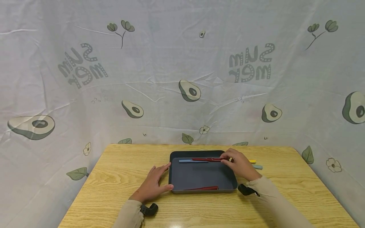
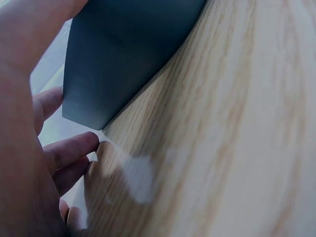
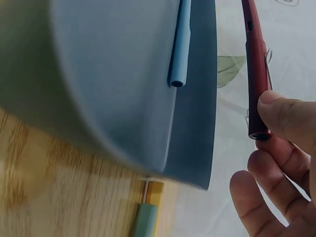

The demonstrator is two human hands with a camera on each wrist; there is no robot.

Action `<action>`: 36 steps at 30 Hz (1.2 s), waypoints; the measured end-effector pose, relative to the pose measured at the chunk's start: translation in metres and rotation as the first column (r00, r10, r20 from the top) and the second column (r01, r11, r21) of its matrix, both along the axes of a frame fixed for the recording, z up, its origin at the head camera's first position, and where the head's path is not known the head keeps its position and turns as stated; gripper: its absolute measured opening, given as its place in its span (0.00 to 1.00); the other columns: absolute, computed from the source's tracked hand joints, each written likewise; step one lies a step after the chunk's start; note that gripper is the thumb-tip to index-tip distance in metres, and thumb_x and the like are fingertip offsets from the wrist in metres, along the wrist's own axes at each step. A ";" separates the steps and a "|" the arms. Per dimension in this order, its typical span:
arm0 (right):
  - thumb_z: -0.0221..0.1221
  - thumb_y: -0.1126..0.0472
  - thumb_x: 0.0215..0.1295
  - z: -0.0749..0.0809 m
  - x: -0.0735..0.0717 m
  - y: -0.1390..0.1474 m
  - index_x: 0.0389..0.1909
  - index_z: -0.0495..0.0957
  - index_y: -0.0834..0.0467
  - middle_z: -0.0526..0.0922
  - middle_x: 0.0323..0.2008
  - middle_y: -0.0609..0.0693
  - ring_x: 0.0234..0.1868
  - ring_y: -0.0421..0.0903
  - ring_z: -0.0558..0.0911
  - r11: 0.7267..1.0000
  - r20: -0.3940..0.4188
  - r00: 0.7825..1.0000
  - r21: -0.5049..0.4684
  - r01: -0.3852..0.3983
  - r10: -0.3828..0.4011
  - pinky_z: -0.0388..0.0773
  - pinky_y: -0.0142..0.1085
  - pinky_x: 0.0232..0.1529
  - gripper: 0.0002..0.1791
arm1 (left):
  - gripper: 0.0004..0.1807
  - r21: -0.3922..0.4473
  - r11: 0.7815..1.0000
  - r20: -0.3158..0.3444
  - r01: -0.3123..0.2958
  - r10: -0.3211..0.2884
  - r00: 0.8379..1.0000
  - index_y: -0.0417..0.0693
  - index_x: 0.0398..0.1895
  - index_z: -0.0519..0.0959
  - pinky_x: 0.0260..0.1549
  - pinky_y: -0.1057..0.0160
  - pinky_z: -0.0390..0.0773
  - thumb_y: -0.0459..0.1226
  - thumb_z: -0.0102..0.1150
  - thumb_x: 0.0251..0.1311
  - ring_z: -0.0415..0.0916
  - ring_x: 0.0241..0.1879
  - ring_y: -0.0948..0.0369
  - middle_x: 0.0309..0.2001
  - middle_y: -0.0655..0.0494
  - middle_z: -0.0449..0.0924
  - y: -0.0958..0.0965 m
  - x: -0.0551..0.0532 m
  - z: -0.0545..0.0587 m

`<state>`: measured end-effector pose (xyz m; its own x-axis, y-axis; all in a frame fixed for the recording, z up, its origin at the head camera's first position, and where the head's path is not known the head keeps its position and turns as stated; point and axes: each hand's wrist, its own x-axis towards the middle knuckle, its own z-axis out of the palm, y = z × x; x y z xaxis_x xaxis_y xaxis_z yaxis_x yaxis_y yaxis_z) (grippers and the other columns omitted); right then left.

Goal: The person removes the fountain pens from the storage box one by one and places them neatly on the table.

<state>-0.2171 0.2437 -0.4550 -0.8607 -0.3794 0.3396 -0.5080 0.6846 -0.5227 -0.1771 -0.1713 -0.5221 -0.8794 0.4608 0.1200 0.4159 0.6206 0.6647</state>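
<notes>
A dark grey tray [image 1: 203,177] lies on the table. My right hand [image 1: 239,162] pinches a dark red pen [image 3: 256,89] by its clip end, above the tray's back right part. A light blue pen [image 1: 194,161] lies in the tray along its back side, partly behind the held pen in the head view. Another red pen [image 1: 203,188] is by the tray's front wall, partly hidden. At the tray's left side, my left hand [image 1: 152,185] has its fingers spread, index fingertip and thumb at the rim. The tray's outer wall [image 2: 118,59] shows beside those fingers in the left wrist view.
A yellow pen [image 1: 252,161] and a green pen [image 1: 257,167] lie on the wooden table [image 1: 114,177] just right of the tray, partly behind my right hand. A pale cloth [image 1: 171,63] printed with avocados hangs behind the table.
</notes>
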 end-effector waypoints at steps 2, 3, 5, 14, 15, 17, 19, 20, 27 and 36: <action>0.68 0.62 0.68 -0.001 0.000 0.002 0.42 0.86 0.48 0.79 0.37 0.39 0.37 0.36 0.77 1.000 -0.011 1.000 0.007 0.007 -0.007 0.79 0.32 0.34 0.06 | 0.51 0.000 1.000 0.000 0.000 0.000 1.000 0.62 0.84 0.53 0.80 0.43 0.36 0.63 0.64 0.63 0.60 0.77 0.53 0.77 0.57 0.64 0.000 0.000 0.001; 0.68 0.62 0.68 -0.001 0.000 0.003 0.42 0.86 0.49 0.80 0.38 0.39 0.37 0.36 0.77 1.000 -0.016 1.000 0.009 0.009 -0.009 0.79 0.32 0.34 0.06 | 0.51 0.000 1.000 0.001 0.000 0.000 1.000 0.62 0.84 0.53 0.80 0.43 0.36 0.63 0.64 0.63 0.59 0.77 0.53 0.77 0.57 0.64 0.000 0.001 0.001; 0.68 0.63 0.68 -0.001 0.001 0.005 0.42 0.86 0.49 0.79 0.38 0.38 0.37 0.36 0.77 1.000 -0.022 1.000 0.009 0.012 -0.012 0.79 0.32 0.34 0.06 | 0.51 0.001 1.000 -0.001 -0.001 0.001 1.000 0.62 0.84 0.53 0.80 0.42 0.36 0.63 0.64 0.63 0.59 0.77 0.53 0.77 0.57 0.64 0.000 0.001 0.001; 0.68 0.63 0.67 -0.003 0.002 0.011 0.41 0.86 0.48 0.79 0.38 0.39 0.38 0.37 0.77 1.000 -0.024 0.999 0.013 0.026 -0.026 0.79 0.32 0.34 0.07 | 0.50 0.001 1.000 0.001 -0.005 0.005 1.000 0.63 0.84 0.54 0.80 0.42 0.36 0.63 0.64 0.63 0.59 0.77 0.54 0.78 0.59 0.63 0.000 0.000 -0.001; 0.68 0.63 0.67 -0.002 0.003 0.011 0.41 0.85 0.48 0.79 0.39 0.39 0.38 0.37 0.77 1.000 -0.022 0.999 0.014 0.026 -0.026 0.79 0.32 0.34 0.07 | 0.50 0.001 1.000 -0.002 -0.004 0.004 1.000 0.63 0.84 0.54 0.80 0.42 0.37 0.63 0.64 0.63 0.59 0.77 0.54 0.77 0.59 0.63 0.000 0.000 -0.001; 0.68 0.62 0.68 -0.002 0.003 0.012 0.42 0.85 0.48 0.79 0.39 0.39 0.38 0.38 0.77 0.999 -0.020 0.999 0.016 0.028 -0.028 0.78 0.32 0.34 0.06 | 0.50 0.001 1.000 -0.005 -0.002 0.002 1.000 0.63 0.84 0.54 0.80 0.42 0.37 0.63 0.64 0.63 0.59 0.77 0.54 0.77 0.59 0.63 0.000 0.000 -0.001; 0.68 0.62 0.68 -0.003 0.004 0.013 0.42 0.85 0.47 0.80 0.40 0.39 0.39 0.39 0.76 0.999 -0.015 0.999 0.019 0.034 -0.034 0.78 0.32 0.34 0.06 | 0.51 0.003 1.000 -0.009 0.001 -0.001 1.000 0.63 0.84 0.53 0.80 0.41 0.36 0.63 0.64 0.63 0.59 0.77 0.53 0.78 0.59 0.63 0.000 0.000 -0.001; 0.67 0.62 0.68 -0.003 0.004 0.014 0.42 0.85 0.47 0.80 0.40 0.40 0.39 0.39 0.76 0.999 -0.016 0.999 0.020 0.035 -0.035 0.78 0.32 0.34 0.06 | 0.51 0.003 1.000 -0.011 0.001 -0.001 1.000 0.62 0.84 0.53 0.80 0.41 0.36 0.63 0.64 0.63 0.59 0.77 0.53 0.78 0.59 0.63 0.000 0.000 -0.001; 0.67 0.63 0.69 -0.005 0.005 0.017 0.42 0.85 0.48 0.79 0.40 0.40 0.40 0.39 0.76 0.999 -0.011 0.999 0.020 0.046 -0.046 0.78 0.33 0.35 0.06 | 0.51 -0.011 1.000 -0.006 -0.005 0.005 1.000 0.63 0.84 0.53 0.80 0.42 0.36 0.64 0.63 0.63 0.58 0.78 0.54 0.78 0.60 0.62 0.000 0.000 -0.001; 0.67 0.63 0.69 -0.006 0.007 0.023 0.42 0.85 0.48 0.80 0.40 0.40 0.40 0.39 0.78 0.998 -0.027 0.998 0.006 0.060 -0.060 0.79 0.33 0.35 0.06 | 0.50 -0.009 1.000 0.001 -0.007 0.007 1.000 0.63 0.84 0.53 0.80 0.41 0.36 0.61 0.65 0.64 0.58 0.78 0.54 0.78 0.59 0.63 0.001 0.002 0.001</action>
<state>-0.2101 0.2669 -0.4611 -0.8724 -0.3301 0.3605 -0.4800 0.7176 -0.5046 -0.1754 -0.1700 -0.5208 -0.8825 0.4559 0.1153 0.4111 0.6290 0.6597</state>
